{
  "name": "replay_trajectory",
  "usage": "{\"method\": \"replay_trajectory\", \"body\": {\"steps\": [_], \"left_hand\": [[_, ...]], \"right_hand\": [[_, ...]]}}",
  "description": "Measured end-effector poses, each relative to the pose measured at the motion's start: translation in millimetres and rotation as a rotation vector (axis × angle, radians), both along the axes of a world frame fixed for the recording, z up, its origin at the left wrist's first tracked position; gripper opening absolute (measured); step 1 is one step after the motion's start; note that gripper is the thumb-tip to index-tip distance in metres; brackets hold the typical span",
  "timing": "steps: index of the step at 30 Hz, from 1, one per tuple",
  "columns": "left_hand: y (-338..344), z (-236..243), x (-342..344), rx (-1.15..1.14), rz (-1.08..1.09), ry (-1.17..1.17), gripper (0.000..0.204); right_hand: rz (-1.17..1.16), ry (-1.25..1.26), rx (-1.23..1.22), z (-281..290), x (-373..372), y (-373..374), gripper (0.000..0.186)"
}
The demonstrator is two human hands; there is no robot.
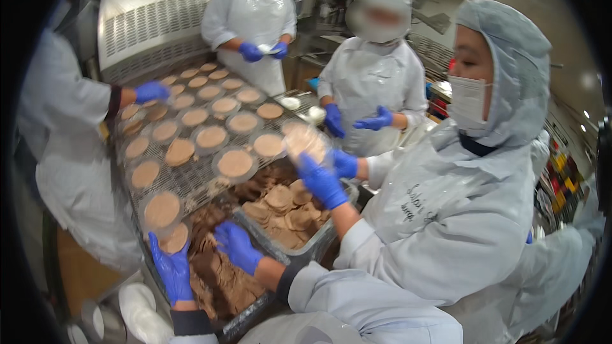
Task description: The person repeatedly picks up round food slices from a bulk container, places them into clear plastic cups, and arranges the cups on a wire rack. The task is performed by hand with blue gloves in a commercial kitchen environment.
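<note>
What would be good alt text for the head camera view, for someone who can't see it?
The wearer's blue-gloved left hand and right hand reach into a metal tray of brown round biscuits at the end of a mesh conveyor carrying tan discs in clear cups. Around it, co-workers in white coats and blue gloves work; one co-worker's hand lifts a cup.

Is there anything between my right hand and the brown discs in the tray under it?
Nothing visible. The right hand hovers just over the brown discs in the tray, while the left hand is beside it at the belt end.
</note>
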State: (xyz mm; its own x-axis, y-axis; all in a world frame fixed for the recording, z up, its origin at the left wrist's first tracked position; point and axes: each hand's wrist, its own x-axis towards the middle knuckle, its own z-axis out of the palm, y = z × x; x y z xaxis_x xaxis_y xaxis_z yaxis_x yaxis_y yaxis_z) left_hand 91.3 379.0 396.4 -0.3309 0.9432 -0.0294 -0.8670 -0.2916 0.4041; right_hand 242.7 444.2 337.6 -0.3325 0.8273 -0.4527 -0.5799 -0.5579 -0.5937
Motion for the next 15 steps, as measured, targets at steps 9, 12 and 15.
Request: {"method": "replay_trajectory", "body": {"steps": [9, 12, 15], "left_hand": [[10, -29, 14, -0.141, 0.298, 0.236, 0.05], [-14, -13, 31, -0.137, 0.183, 0.136, 0.049], [-40, 27, 40, -0.072, 0.127, -0.016, 0.046]], "right_hand": [[0.016, -0.09, 0.004, 6, 30, -24, 0.05], [-0.002, -0.067, 0.02, 11, 32, -25, 0.048], [0.052, -0.052, 0.004, 21, 22, -36, 0.052]]}}
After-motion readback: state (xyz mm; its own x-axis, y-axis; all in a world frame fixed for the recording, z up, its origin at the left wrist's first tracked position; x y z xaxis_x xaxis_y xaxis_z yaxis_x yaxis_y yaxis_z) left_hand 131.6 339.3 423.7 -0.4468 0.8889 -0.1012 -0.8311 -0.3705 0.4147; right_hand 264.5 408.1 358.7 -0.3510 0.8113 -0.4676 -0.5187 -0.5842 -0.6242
